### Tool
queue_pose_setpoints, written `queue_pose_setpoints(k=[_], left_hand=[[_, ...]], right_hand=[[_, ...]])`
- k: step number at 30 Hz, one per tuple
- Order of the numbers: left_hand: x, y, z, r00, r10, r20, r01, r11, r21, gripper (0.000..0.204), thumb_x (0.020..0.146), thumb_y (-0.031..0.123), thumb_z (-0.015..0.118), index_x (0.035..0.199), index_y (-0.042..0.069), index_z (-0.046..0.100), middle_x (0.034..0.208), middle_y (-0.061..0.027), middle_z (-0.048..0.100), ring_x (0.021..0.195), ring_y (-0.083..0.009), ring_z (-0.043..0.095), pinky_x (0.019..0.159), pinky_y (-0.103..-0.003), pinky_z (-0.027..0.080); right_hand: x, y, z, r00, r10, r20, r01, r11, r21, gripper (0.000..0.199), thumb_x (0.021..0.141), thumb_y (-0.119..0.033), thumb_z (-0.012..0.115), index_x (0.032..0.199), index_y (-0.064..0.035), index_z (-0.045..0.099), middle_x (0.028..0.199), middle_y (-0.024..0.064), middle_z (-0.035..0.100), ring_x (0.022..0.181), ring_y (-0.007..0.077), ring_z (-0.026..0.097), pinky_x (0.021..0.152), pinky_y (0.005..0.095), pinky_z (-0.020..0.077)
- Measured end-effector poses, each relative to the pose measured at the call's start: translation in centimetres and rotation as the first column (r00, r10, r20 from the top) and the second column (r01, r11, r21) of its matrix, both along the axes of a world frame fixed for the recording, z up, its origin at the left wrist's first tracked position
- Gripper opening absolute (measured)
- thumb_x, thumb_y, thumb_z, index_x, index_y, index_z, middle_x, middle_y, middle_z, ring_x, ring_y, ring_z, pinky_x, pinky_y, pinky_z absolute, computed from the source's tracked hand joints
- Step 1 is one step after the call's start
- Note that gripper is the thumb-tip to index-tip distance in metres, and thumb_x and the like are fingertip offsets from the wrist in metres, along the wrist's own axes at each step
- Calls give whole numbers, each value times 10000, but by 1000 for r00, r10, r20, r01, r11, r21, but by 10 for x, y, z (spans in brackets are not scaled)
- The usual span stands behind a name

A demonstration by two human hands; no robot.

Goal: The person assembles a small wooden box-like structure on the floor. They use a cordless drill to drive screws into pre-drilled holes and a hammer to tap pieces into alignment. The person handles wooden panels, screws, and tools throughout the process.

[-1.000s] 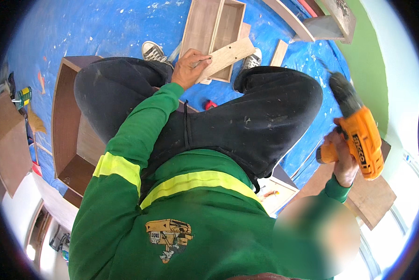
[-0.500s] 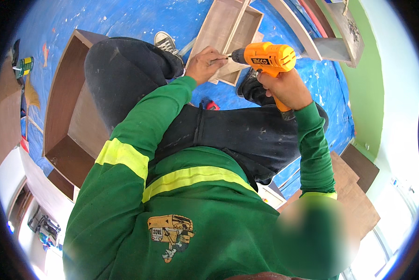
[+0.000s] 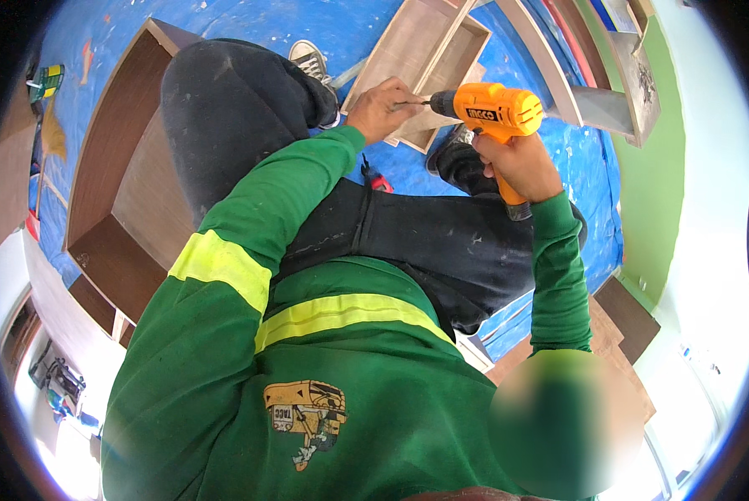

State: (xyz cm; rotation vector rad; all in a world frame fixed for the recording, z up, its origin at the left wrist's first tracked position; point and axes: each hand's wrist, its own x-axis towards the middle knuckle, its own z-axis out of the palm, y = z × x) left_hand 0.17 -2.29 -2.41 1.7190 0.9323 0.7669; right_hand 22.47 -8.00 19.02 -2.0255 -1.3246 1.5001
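My right hand (image 3: 520, 165) is wrapped round the grip of an orange cordless drill (image 3: 503, 111), its black chuck turned left. My left hand (image 3: 383, 111) is closed in a pinch just in front of the chuck, with a thin metal piece (image 3: 404, 103) between the fingers. Whether that piece is a screw or the drill's bit, I cannot make out. Both hands are above a shallow wooden drawer-like box (image 3: 408, 48) with a divider, lying on the blue sheet. My left hand covers part of its near edge.
A large brown open cabinet box (image 3: 107, 167) stands left of my leg. A red and black tool (image 3: 378, 181) lies on the blue sheet (image 3: 249, 21) between my legs. Wooden frames (image 3: 549, 58) lean at the upper right by the green wall (image 3: 654, 184). Boards (image 3: 625, 321) lie at the right.
Both hands and the drill appear slightly farther right and lower, as the whole view has shifted a little. The drill stays pointed at my pinched left fingers.
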Motion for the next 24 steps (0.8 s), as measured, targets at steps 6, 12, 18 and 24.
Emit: queue_pose_setpoints(k=[6, 12, 18, 24], left_hand=[[0, 1, -4, 1000, -8, -8, 8, 1000, 26, 254, 962, 255, 778, 1136, 71, 804, 1032, -92, 666, 939, -257, 700, 832, -366, 549], [1, 0, 0, 1000, -2, -16, 3, 1000, 28, 244, 972, 260, 769, 1119, 68, 797, 1034, -89, 667, 926, -263, 703, 828, -369, 552], [1, -2, -5, 999, -11, -36, 13, 999, 42, 242, 973, 278, 764, 1129, 97, 798, 1045, -64, 670, 930, -255, 712, 835, -375, 559], [1, -1, -9, 998, -25, -61, 28, 999, 39, 249, 985, 298, 743, 1155, 123, 794, 1066, -38, 668, 948, -245, 718, 850, -391, 568]], right_hand=[[3, -1, -2, 1000, 10, 0, -10, 1000, 5, 413, 903, -144, 704, 1280, 12, 638, 915, 48, 699, 610, 138, 630, 572, 308, 543], [-1, 6, 0, 982, 174, 69, -181, 978, 101, 427, 903, -149, 681, 1310, -24, 641, 962, 99, 736, 653, 185, 678, 617, 345, 565], [-5, 20, 5, 929, 326, 176, -350, 928, 125, 395, 898, -134, 650, 1278, -29, 650, 986, 168, 746, 836, 320, 738, 792, 414, 593], [-16, 25, 19, 954, 268, 136, -264, 963, -45, 380, 892, -115, 649, 1260, -18, 654, 1026, 139, 729, 906, 290, 685, 808, 386, 556]])
